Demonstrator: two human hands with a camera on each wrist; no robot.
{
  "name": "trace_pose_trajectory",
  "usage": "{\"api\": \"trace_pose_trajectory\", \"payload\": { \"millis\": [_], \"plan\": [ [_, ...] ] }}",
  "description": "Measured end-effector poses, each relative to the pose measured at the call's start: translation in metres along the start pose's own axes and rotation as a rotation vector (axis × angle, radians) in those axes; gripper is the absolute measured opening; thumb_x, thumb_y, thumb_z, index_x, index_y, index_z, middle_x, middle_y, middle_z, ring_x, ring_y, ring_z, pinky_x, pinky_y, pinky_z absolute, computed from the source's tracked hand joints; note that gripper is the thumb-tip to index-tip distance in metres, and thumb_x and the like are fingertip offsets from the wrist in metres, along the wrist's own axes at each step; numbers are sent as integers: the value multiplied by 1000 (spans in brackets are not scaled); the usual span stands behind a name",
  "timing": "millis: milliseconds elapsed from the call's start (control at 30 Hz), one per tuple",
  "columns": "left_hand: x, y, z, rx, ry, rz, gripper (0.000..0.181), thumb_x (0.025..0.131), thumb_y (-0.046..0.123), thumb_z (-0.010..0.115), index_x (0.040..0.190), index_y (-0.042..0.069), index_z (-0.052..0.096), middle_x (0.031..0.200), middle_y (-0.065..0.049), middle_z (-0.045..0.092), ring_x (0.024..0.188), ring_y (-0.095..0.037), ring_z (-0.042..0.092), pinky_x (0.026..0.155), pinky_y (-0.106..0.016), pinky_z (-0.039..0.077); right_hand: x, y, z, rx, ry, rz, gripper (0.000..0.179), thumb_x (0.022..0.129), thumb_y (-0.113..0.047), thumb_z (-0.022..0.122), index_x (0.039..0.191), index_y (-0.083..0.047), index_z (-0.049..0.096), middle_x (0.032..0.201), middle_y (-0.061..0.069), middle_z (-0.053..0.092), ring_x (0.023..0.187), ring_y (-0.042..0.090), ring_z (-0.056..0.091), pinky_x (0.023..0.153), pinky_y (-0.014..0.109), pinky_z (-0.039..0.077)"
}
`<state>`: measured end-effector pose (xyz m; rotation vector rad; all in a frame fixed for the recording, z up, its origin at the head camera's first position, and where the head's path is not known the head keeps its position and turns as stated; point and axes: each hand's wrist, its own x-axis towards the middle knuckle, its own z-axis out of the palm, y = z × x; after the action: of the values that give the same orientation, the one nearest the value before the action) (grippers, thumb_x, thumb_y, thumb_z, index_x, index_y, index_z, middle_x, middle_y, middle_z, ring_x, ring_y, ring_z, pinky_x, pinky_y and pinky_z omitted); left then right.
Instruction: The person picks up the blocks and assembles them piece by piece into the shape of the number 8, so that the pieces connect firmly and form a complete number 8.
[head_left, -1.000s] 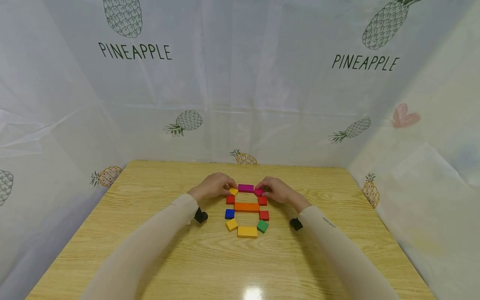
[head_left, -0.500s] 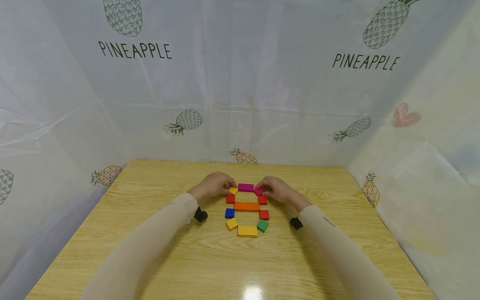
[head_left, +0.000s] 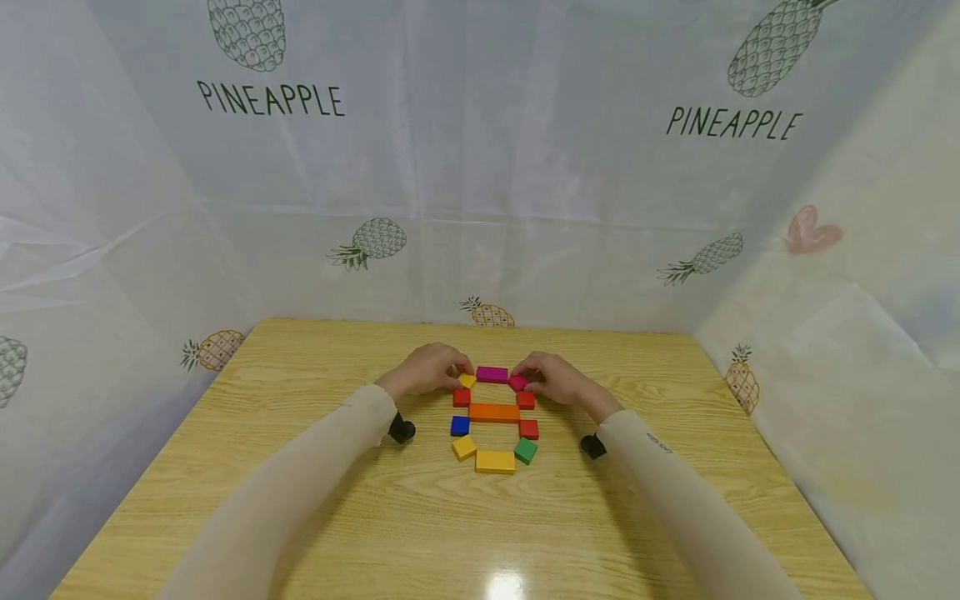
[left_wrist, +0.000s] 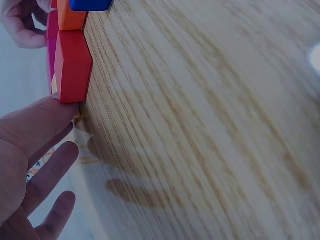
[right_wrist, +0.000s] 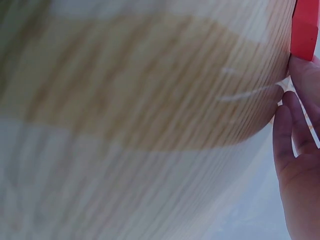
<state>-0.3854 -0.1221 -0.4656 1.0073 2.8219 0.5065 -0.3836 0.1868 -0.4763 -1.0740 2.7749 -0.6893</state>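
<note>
In the head view, colored blocks lie on the table in a figure-eight outline. My left hand (head_left: 429, 369) pinches the small yellow block (head_left: 468, 381) at the outline's far left corner. Opposite it, my right hand (head_left: 557, 380) pinches a small magenta block (head_left: 518, 382). A long magenta block (head_left: 492, 375) lies between these two corner blocks. Just nearer are a left red block (head_left: 461, 398) and a right red block (head_left: 526, 400). The left wrist view has my thumb at the end of the red block (left_wrist: 74, 70), with the yellow one mostly hidden behind.
A long orange block (head_left: 494, 413) crosses the middle. Nearer lie a blue block (head_left: 460, 426), a red block (head_left: 528, 429), a yellow block (head_left: 464, 447), a green block (head_left: 526, 451) and a long yellow block (head_left: 495, 462). A pineapple-print sheet (head_left: 480, 167) hangs behind the wooden table (head_left: 420, 533).
</note>
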Motion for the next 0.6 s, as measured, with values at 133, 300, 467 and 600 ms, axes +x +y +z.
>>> {"api": "trace_pose_trajectory", "payload": {
  "millis": [133, 300, 467, 600],
  "plan": [
    [-1, 1, -1, 9, 1, 0, 24, 97, 20, 81, 121, 23, 79, 120, 6, 76, 100, -13, 71, 97, -38, 56, 0, 0, -1, 13, -4, 1, 29, 101, -3, 72, 129, -8, 74, 120, 8, 70, 108, 24, 64, 98, 44, 55],
    [-1, 2, -1, 11, 4, 4, 24, 97, 20, 81, 121, 23, 79, 120, 6, 76, 100, -14, 71, 97, -38, 56, 0, 2, 0, 22, -2, -5, 29, 101, -3, 72, 129, -8, 74, 121, 8, 70, 108, 24, 63, 98, 44, 55],
    [-1, 2, -2, 4, 6, 14, 24, 97, 19, 81, 121, 23, 79, 120, 6, 76, 99, -13, 71, 96, -38, 56, 0, 4, 1, 34, 6, -9, 29, 100, -3, 72, 129, -7, 74, 120, 8, 70, 107, 24, 64, 97, 43, 56],
    [-1, 2, -2, 5, 7, 23, 24, 97, 20, 81, 121, 23, 79, 120, 6, 76, 99, -13, 71, 96, -38, 57, 1, 5, 2, 46, 6, -6, 30, 100, -3, 72, 130, -7, 73, 120, 9, 70, 108, 24, 64, 98, 44, 56]
  ]
}}
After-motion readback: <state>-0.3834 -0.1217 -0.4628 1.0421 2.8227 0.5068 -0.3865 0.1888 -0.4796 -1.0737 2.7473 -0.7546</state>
